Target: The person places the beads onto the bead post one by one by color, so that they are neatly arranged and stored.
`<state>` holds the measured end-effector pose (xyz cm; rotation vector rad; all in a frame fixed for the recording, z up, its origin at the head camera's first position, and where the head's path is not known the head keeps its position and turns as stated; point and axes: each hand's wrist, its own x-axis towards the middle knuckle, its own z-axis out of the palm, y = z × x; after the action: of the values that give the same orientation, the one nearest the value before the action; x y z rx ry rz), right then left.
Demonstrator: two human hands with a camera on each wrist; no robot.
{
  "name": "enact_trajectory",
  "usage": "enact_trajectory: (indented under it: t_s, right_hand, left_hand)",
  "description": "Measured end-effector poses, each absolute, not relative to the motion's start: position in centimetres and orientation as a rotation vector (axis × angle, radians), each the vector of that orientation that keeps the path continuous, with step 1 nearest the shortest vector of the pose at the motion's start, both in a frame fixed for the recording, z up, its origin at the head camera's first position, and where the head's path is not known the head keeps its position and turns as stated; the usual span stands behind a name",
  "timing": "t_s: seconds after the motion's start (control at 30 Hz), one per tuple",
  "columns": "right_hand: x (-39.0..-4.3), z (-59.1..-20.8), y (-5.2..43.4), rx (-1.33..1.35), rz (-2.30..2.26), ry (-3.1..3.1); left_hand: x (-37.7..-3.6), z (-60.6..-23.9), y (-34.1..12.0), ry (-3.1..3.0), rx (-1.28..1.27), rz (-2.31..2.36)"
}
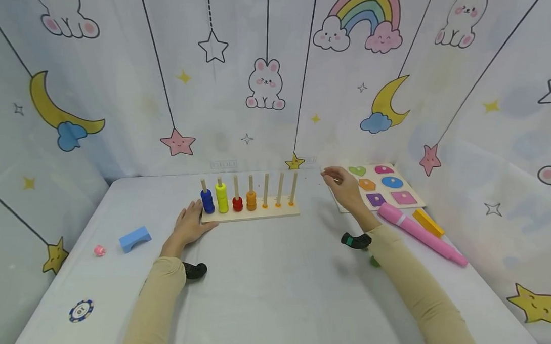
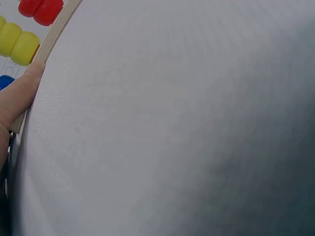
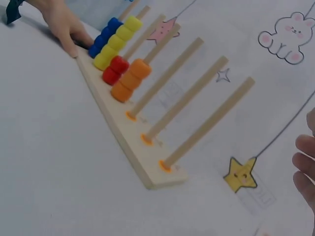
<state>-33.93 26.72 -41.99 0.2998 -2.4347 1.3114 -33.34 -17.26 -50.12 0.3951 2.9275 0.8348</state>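
A wooden peg board [image 1: 256, 215] with seven-like upright pegs stands at the back middle of the table. Blue beads [image 1: 207, 201], yellow beads [image 1: 222, 198], red beads [image 1: 237, 204] and orange beads [image 1: 251, 201] are stacked on its left pegs; the three right pegs are bare. My left hand [image 1: 190, 223] holds the board's left end, its thumb [image 2: 30, 83] along the front edge in the left wrist view. To the right, my right hand [image 1: 343, 187] hovers with loosely bent fingers beside a shape puzzle board [image 1: 417, 201]. Nothing shows in it; in the right wrist view only its fingertips [image 3: 306, 162] appear.
Right of the right arm lie a pink stick [image 1: 421, 235] and a yellow block [image 1: 428, 223]. A green piece [image 1: 374, 262] is partly hidden under that forearm. At left are a blue arch block [image 1: 135, 239], a small pink piece [image 1: 99, 250] and a poker chip [image 1: 81, 311].
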Motion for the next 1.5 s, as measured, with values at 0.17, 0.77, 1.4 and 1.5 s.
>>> enact_trajectory:
  t_s: [0.17, 0.77, 1.4, 1.5]
  right_hand:
    - [-32.1, -42.9, 29.9, 0.282, 1.36, -2.492]
    - [-25.0, -45.8, 37.1, 0.473, 1.452, -2.606]
    - [-19.9, -47.7, 40.8, 0.484, 1.305, -2.663]
    - [-19.0, -48.1, 41.6, 0.605, 1.327, -2.68]
  left_hand:
    - [-33.2, -50.1, -17.1, 2.92, 0.387, 0.834]
    - [-33.5, -50.1, -17.1, 2.912, 0.388, 0.815]
    - [-33.6, -50.1, -17.3, 2.918, 0.375, 0.835]
    - [-33.5, -50.1, -17.2, 2.912, 0.376, 0.839]
